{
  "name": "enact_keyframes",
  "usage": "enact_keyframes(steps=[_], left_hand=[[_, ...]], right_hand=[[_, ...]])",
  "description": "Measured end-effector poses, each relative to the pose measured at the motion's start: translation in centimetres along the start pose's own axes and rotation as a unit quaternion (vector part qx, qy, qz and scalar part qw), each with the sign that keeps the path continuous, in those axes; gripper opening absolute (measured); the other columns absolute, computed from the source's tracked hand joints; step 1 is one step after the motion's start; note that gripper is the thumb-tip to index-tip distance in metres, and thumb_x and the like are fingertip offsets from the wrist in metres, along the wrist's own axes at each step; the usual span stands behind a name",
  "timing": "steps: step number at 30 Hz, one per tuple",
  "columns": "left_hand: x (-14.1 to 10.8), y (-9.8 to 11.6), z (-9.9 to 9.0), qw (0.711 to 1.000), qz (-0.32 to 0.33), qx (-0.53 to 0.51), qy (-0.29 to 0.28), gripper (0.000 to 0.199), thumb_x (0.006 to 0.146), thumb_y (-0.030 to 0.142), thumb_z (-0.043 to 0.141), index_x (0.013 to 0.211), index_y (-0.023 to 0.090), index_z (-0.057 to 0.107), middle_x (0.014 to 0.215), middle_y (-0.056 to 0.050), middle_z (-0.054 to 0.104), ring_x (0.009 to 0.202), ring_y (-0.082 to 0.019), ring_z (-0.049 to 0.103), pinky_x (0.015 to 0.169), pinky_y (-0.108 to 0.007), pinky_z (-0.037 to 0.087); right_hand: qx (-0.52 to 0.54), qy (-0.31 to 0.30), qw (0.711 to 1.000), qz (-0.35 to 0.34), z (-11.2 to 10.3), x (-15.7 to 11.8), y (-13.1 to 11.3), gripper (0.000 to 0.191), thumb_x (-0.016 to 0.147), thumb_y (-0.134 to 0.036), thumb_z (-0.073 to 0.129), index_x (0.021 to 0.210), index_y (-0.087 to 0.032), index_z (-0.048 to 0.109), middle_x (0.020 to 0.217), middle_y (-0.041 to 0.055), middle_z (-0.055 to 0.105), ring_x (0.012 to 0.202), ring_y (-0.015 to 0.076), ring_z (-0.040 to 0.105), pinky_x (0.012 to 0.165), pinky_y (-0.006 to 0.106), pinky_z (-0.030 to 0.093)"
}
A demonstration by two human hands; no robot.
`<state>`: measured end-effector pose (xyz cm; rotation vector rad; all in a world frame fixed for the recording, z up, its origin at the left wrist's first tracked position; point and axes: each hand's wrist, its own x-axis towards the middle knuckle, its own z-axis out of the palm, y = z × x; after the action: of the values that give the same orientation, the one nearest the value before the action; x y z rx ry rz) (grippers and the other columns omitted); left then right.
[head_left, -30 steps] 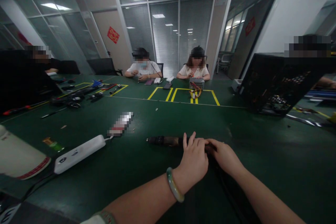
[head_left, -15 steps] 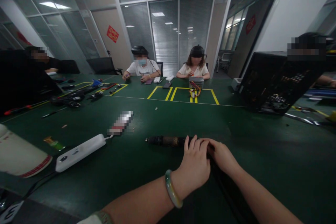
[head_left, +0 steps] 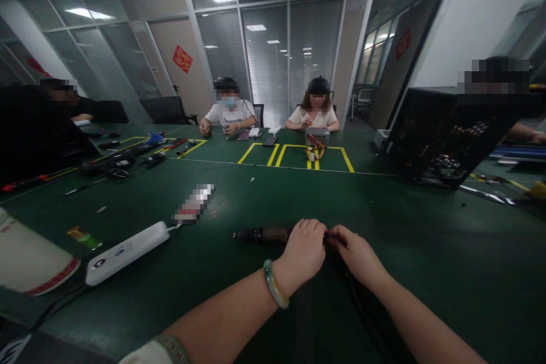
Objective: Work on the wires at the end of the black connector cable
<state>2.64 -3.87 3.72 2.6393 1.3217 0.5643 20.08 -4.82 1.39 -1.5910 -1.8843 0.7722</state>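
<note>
In front of me, a dark corded tool that looks like an electric screwdriver (head_left: 273,235) lies along the green table. Its black nose with a small metal tip points left, and its middle section is brownish. My left hand (head_left: 305,253), a green bangle at the wrist, is wrapped around the rear of the body and hides that part. Close beside it, my right hand (head_left: 352,250) pinches the tool's back end where the black cable (head_left: 356,301) starts. The cable runs down under my right forearm toward the table's near edge.
Left of my hands lie a white power bank (head_left: 128,253) wired to a pixelated device (head_left: 195,205), a small green-and-gold item (head_left: 84,237) and a cream container (head_left: 32,256). A black computer case (head_left: 435,136) stands at right. Several people sit around the table (head_left: 273,196); tools lie far left.
My left hand has slid slightly left and its fingers have closed around the tool. My right hand now shows a small gap from it. The view has shifted a little.
</note>
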Motion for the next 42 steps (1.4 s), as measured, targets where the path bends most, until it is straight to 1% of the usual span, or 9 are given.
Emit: enact_keyframes(steps=[6, 12, 16, 23, 30, 33, 35, 38, 42], left_hand=[[1.4, -0.7, 0.8, 0.999, -0.001, 0.015, -0.029, 0.012, 0.086, 0.02, 0.053, 0.098, 0.018, 0.053, 0.097, -0.005, 0.058, 0.091, -0.021, 0.056, 0.081, -0.034, 0.044], [1.2, -2.0, 1.5, 0.999, 0.047, 0.002, -0.026, 0.011, 0.09, 0.025, 0.054, 0.099, 0.02, 0.055, 0.098, -0.002, 0.059, 0.091, -0.019, 0.056, 0.08, -0.032, 0.043], [1.3, -2.4, 1.7, 0.997, 0.069, 0.003, -0.024, 0.011, 0.091, 0.023, 0.052, 0.1, 0.021, 0.057, 0.1, -0.002, 0.06, 0.091, -0.019, 0.056, 0.079, -0.032, 0.042], [1.5, -2.6, 1.9, 0.995, 0.099, -0.009, -0.032, 0.013, 0.091, 0.02, 0.05, 0.098, 0.022, 0.061, 0.098, -0.002, 0.061, 0.092, -0.019, 0.056, 0.079, -0.031, 0.041], [2.2, -2.6, 1.7, 0.993, 0.109, -0.022, -0.044, 0.015, 0.091, 0.019, 0.049, 0.092, 0.022, 0.063, 0.094, -0.001, 0.062, 0.09, -0.018, 0.056, 0.081, -0.031, 0.041], [2.5, -2.6, 1.4, 0.992, 0.114, -0.012, -0.044, 0.016, 0.09, 0.018, 0.047, 0.092, 0.021, 0.063, 0.094, -0.002, 0.062, 0.089, -0.018, 0.056, 0.081, -0.031, 0.041], [2.6, -2.7, 1.2, 0.992, 0.117, -0.008, -0.047, 0.016, 0.09, 0.018, 0.047, 0.091, 0.021, 0.063, 0.094, -0.002, 0.062, 0.088, -0.017, 0.056, 0.08, -0.031, 0.041], [2.5, -2.8, 0.9, 0.991, 0.123, -0.009, -0.047, 0.015, 0.09, 0.018, 0.048, 0.091, 0.022, 0.062, 0.094, -0.001, 0.062, 0.089, -0.017, 0.055, 0.08, -0.03, 0.04], [2.4, -3.0, 1.2, 0.991, 0.126, -0.016, -0.034, 0.013, 0.089, 0.016, 0.051, 0.089, 0.023, 0.062, 0.091, 0.001, 0.062, 0.087, -0.016, 0.055, 0.078, -0.029, 0.039]], right_hand=[[0.012, 0.009, 1.0, -0.003, 0.0, -0.1, 0.3, 0.016, 0.09, -0.024, 0.049, 0.099, -0.024, 0.062, 0.089, -0.0001, 0.068, 0.08, 0.0166, 0.063, 0.069, 0.026, 0.043], [0.041, 0.039, 0.998, -0.003, 0.5, 0.1, 0.8, 0.012, 0.089, -0.021, 0.053, 0.096, -0.025, 0.061, 0.08, -0.0039, 0.066, 0.074, 0.0141, 0.062, 0.066, 0.024, 0.04], [0.088, 0.023, 0.996, -0.006, 0.5, 0.1, 1.2, 0.013, 0.088, -0.02, 0.054, 0.1, -0.025, 0.056, 0.081, -0.0044, 0.068, 0.077, 0.0137, 0.063, 0.067, 0.023, 0.041], [0.08, 0.013, 0.997, -0.01, 0.4, 0.5, 1.6, 0.021, 0.084, -0.017, 0.06, 0.103, -0.023, 0.052, 0.077, -0.0057, 0.069, 0.076, 0.0139, 0.065, 0.074, 0.024, 0.04], [0.087, -0.02, 0.996, -0.002, -0.2, 1.4, 1.5, 0.031, 0.082, -0.021, 0.065, 0.109, -0.023, 0.051, 0.076, -0.0057, 0.071, 0.076, 0.0148, 0.066, 0.071, 0.024, 0.04], [0.046, 0.027, 0.998, 0.018, -0.2, 1.6, 1.6, 0.029, 0.078, -0.023, 0.07, 0.102, -0.022, 0.054, 0.073, -0.0054, 0.071, 0.079, 0.0161, 0.065, 0.078, 0.027, 0.038], [-0.004, 0.054, 0.998, 0.037, -0.2, 1.3, 1.4, 0.029, 0.075, -0.03, 0.074, 0.096, -0.022, 0.057, 0.076, -0.0035, 0.071, 0.082, 0.0184, 0.064, 0.079, 0.028, 0.037], [-0.078, 0.061, 0.994, 0.041, -0.3, 0.4, 0.8, 0.028, 0.072, -0.041, 0.076, 0.09, -0.023, 0.064, 0.082, -0.0023, 0.071, 0.084, 0.0204, 0.062, 0.08, 0.031, 0.035], [-0.109, 0.078, 0.991, 0.022, 0.0, -0.4, 0.5, 0.008, 0.076, -0.032, 0.072, 0.08, -0.026, 0.069, 0.079, -0.0031, 0.07, 0.085, 0.0205, 0.061, 0.079, 0.03, 0.034]])
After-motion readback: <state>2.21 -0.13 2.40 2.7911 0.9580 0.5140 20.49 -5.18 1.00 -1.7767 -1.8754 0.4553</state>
